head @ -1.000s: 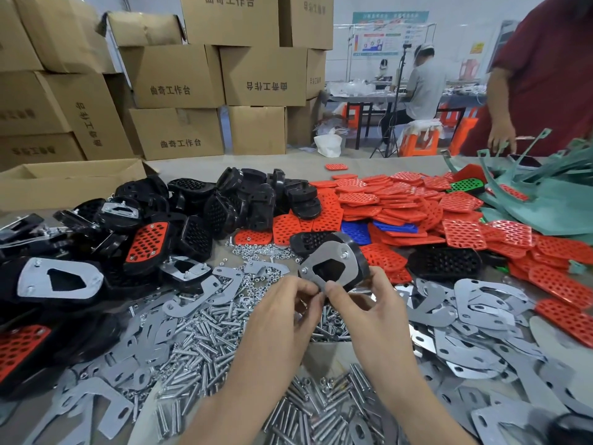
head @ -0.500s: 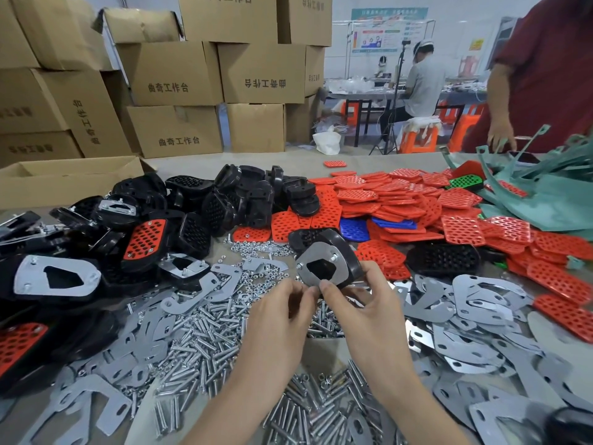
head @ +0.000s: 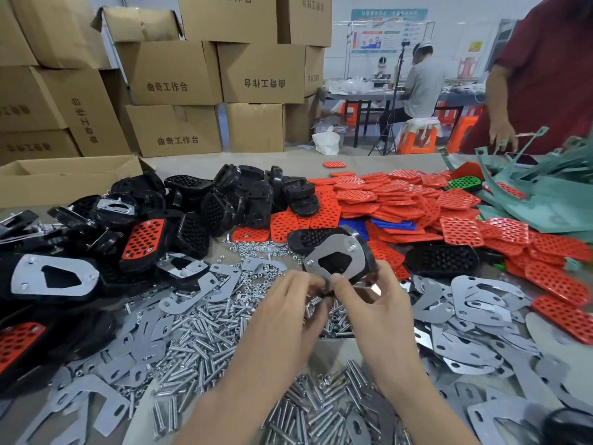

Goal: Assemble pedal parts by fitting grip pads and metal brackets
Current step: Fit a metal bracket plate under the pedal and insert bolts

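The tabletop (head: 272,162) is covered almost wholly by parts, and its near and side edges are cut off. Stacked boxes (head: 173,72) are seen behind it. Black pedals (head: 224,203) are heaped at the left, some cut off by the frame. Red pads (head: 401,200) are piled at the right, and grey brackets (head: 475,316) and bolts (head: 205,332) are strewn across the front.

One pedal (head: 335,261) is held up above the bolts, near the middle, by the left hand (head: 288,309) and right hand (head: 375,303). Its bracket (head: 333,246) is turned toward the camera. The long axis lies roughly across the view and rises slightly to the right.

The lower edge is pinched by the fingers of the right hand, thumb in front. The fingers of the left hand are pressed together on the same edge. Whether a small part is also pinched there is hidden. The pedal's far face cannot be seen.
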The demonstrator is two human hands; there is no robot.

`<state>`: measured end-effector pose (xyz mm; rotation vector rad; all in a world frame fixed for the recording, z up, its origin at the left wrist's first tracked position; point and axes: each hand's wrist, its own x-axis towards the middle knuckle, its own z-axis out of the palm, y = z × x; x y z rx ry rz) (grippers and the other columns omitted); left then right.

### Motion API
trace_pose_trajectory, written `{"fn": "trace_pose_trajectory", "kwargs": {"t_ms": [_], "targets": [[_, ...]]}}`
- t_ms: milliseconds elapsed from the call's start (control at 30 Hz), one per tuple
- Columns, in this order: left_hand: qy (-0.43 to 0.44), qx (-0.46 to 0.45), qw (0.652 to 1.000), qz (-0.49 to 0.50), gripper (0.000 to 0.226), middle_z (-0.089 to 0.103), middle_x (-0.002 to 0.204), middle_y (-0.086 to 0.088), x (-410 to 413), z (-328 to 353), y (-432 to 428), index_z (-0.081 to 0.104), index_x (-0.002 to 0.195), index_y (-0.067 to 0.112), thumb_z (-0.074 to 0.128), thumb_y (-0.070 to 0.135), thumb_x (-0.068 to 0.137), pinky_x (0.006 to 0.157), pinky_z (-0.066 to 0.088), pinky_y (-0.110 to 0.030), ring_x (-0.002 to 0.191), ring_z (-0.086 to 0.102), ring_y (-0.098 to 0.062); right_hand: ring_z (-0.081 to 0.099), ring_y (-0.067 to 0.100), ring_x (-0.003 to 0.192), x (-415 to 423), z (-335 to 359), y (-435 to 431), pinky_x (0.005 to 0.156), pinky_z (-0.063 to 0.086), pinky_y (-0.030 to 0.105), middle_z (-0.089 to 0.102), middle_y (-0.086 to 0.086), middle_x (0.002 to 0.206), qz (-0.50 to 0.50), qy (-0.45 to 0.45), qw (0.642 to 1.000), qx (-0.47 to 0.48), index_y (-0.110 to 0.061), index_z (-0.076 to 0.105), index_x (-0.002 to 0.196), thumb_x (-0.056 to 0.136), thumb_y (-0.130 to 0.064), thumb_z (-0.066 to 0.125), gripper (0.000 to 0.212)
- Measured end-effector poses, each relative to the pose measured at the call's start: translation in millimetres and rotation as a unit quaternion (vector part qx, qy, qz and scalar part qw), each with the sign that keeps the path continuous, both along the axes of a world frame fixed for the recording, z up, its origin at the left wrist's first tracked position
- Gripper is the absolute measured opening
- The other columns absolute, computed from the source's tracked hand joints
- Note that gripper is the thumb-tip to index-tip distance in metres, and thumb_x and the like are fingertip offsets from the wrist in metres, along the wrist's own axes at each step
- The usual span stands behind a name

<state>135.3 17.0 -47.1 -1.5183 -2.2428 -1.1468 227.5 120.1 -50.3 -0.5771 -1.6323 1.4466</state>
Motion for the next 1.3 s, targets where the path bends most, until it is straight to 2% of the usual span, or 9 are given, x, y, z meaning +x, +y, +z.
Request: {"fn": "trace_pose_trajectory", "kwargs": {"t_ms": [100,267,433,533,633,767,900,1067,1300], "targets": [[-0.111,0.017,0.994,0.017,0.017,0.059,0.089,0.021,2.9,-0.8,-0.8,0.058,0.096,0.031,0.054,0.047,0.095,0.074,0.046,-0.013,0.089,0.058,0.003,0.073,0.008,0.086,-0.1,0.3,-3.0,0.078,0.051,0.030,0.078,-0.013,0.093,0.009,-0.005,1.000,0.006,-0.038,0.064,0.092,0.093,-0.021,0.075,0.021],[-0.248,0.043,0.967,0.041,0.011,0.068,0.079,0.020,2.3,0.7,3.3,0.064,0.087,0.029,0.065,0.034,0.096,0.062,0.044,-0.012,0.071,0.062,0.004,0.073,0.003,0.084,-0.4,-1.4,-6.2,0.071,0.051,0.014,0.077,-0.014,0.090,0.022,-0.014,1.000,0.017,-0.039,0.062,0.089,0.093,-0.018,0.074,0.025],[0.089,-0.006,0.996,0.009,0.009,0.053,0.096,0.016,1.4,-2.6,-0.4,0.060,0.102,0.020,0.062,0.014,0.096,0.086,0.040,-0.013,0.091,0.049,0.001,0.071,0.005,0.082,-0.1,-1.7,-3.3,0.070,0.050,0.015,0.076,-0.013,0.090,0.007,-0.009,1.000,0.008,-0.040,0.064,0.092,0.093,-0.020,0.075,0.022],[-0.001,0.021,1.000,-0.006,0.010,0.052,0.099,0.023,2.7,0.6,-0.4,0.059,0.104,0.027,0.054,0.032,0.097,0.085,0.039,-0.004,0.096,0.052,0.008,0.071,0.005,0.080,0.5,-0.6,-0.6,0.069,0.048,0.012,0.076,-0.015,0.089,-0.006,-0.004,1.000,0.010,-0.038,0.064,0.090,0.092,-0.021,0.075,0.021],[-0.120,0.033,0.992,0.010,0.024,0.058,0.091,0.023,5.1,-0.7,0.0,0.056,0.095,0.033,0.047,0.055,0.092,0.073,0.045,-0.011,0.091,0.059,0.003,0.072,0.004,0.082,-0.2,-1.1,-2.4,0.069,0.049,0.012,0.077,-0.015,0.090,0.005,-0.010,1.000,0.012,-0.039,0.063,0.091,0.092,-0.021,0.075,0.022],[-0.189,0.025,0.980,0.056,0.018,0.064,0.074,0.015,1.2,-0.8,3.5,0.060,0.085,0.032,0.057,0.046,0.095,0.061,0.041,-0.013,0.072,0.060,0.003,0.074,0.002,0.087,-1.2,-3.2,-5.4,0.074,0.052,0.013,0.078,-0.015,0.092,0.023,-0.012,1.000,0.016,-0.039,0.063,0.090,0.093,-0.016,0.075,0.025],[-0.185,0.013,0.981,0.055,0.023,0.059,0.062,0.016,3.0,0.5,1.3,0.058,0.078,0.035,0.056,0.039,0.100,0.057,0.039,-0.012,0.066,0.057,0.005,0.076,0.010,0.092,-2.8,-3.7,-7.3,0.083,0.055,0.033,0.079,-0.008,0.094,0.031,-0.004,0.999,0.010,-0.036,0.064,0.093,0.093,-0.013,0.074,0.024],[-0.116,-0.002,0.992,0.050,0.030,0.051,0.079,0.020,4.6,2.9,-1.1,0.043,0.076,0.043,0.054,0.033,0.102,0.068,0.037,-0.009,0.082,0.051,0.009,0.075,0.015,0.087,-2.6,-3.9,-7.2,0.084,0.057,0.045,0.078,-0.005,0.091,0.030,-0.015,0.999,0.017,-0.033,0.063,0.092,0.094,-0.015,0.074,0.021],[0.004,-0.035,0.999,0.010,0.009,0.042,0.090,0.020,1.7,3.5,-2.3,0.049,0.094,0.031,0.043,0.036,0.099,0.075,0.037,-0.014,0.086,0.042,-0.002,0.073,0.009,0.087,-0.3,-2.9,-4.1,0.076,0.053,0.018,0.077,-0.009,0.092,0.043,-0.016,0.999,0.011,-0.035,0.066,0.095,0.093,-0.017,0.075,0.020]]}}
